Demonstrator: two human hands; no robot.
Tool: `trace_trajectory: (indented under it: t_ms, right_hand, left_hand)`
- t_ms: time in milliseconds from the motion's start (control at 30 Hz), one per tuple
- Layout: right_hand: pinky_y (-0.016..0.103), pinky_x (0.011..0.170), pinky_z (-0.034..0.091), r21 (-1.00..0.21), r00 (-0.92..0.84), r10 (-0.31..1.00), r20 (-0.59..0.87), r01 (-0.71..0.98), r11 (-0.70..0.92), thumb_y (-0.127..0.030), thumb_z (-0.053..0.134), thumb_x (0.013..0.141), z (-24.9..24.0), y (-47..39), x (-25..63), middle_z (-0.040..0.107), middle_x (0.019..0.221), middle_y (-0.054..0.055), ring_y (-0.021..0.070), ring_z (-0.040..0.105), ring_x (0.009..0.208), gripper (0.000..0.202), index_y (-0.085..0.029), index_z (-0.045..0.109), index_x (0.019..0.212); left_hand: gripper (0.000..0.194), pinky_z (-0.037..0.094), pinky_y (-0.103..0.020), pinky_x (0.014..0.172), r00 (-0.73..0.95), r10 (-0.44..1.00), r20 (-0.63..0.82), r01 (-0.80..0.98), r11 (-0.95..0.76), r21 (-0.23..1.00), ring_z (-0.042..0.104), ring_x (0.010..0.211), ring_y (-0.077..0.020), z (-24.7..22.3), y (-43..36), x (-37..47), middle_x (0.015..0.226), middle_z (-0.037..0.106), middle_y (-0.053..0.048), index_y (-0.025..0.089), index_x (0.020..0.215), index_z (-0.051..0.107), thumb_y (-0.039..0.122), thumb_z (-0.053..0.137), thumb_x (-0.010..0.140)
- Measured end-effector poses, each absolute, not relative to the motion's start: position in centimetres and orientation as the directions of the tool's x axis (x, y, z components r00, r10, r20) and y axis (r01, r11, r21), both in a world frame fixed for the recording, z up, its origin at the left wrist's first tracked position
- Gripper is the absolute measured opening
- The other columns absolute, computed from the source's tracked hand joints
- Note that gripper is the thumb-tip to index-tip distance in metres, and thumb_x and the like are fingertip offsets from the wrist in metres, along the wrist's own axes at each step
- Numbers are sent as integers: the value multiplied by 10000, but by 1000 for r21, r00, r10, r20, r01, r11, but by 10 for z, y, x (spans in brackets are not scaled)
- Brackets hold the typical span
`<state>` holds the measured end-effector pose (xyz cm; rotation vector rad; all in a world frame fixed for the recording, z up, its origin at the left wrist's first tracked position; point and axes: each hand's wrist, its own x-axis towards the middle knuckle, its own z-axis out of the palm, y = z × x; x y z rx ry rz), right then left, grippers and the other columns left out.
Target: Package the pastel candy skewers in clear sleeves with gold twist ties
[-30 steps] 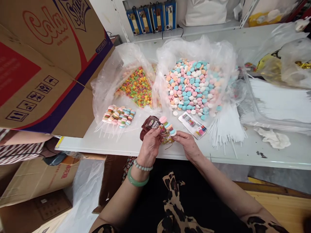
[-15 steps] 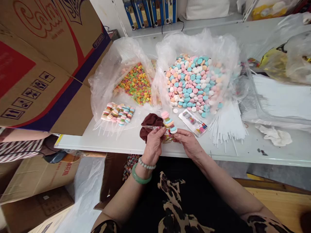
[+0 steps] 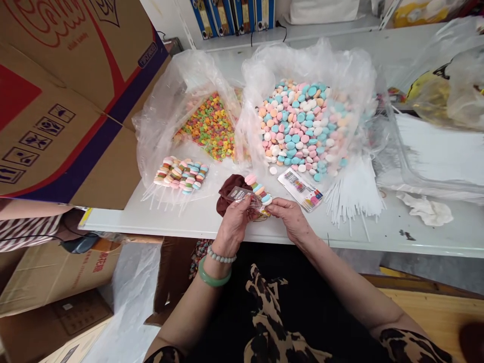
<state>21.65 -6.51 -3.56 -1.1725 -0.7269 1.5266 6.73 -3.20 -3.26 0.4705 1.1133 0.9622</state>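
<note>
My left hand [image 3: 235,220] pinches a small clear printed wrapper [image 3: 242,194] over a dark brown cloth [image 3: 227,194] near the table's front edge. My right hand [image 3: 289,214] has its fingers closed at the lower end of a candy stick [image 3: 258,188] strung with pink, blue, orange and white pieces. The stick lies tilted against the wrapper, between both hands. Finished-looking candy sticks [image 3: 180,175] lie in a row to the left. A printed packet [image 3: 300,189] rests right of my hands.
Behind are plastic bags of colourful rings [image 3: 212,126] and pastel candies [image 3: 295,126]. White sticks [image 3: 353,194], a crumpled tissue [image 3: 429,209] and a clear tray [image 3: 416,184] are on the right. A large cardboard box [image 3: 75,111] stands left.
The wrapper has turned so its printed part shows above my left hand. The candy stick has tilted further left, and my left hand has shifted slightly left and down.
</note>
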Motion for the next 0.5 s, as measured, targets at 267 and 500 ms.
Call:
trace_trajectory:
  t_ms: [267,500]
  right_hand:
    - [270,587,283,-942,68,968,-244,-254,-219,-383,713,721,-37,-71,229,478,595,-33,115,354,605,182,-203,739,744]
    - [277,595,313,-985,54,985,-163,-59,-159,-412,697,766,-35,-86,237,499,639,-17,131,405,629,221,-201,702,701]
  left_hand:
    - [212,480,-219,528,35,821,-569,-586,478,654,595,524,-100,-38,-20,55,661,664,1,146,759,654,288,803,709]
    - [164,560,-311,688,-54,738,-673,-816,356,455,689,698,-154,-20,-3,29,715,695,-19,162,801,634,235,559,928]
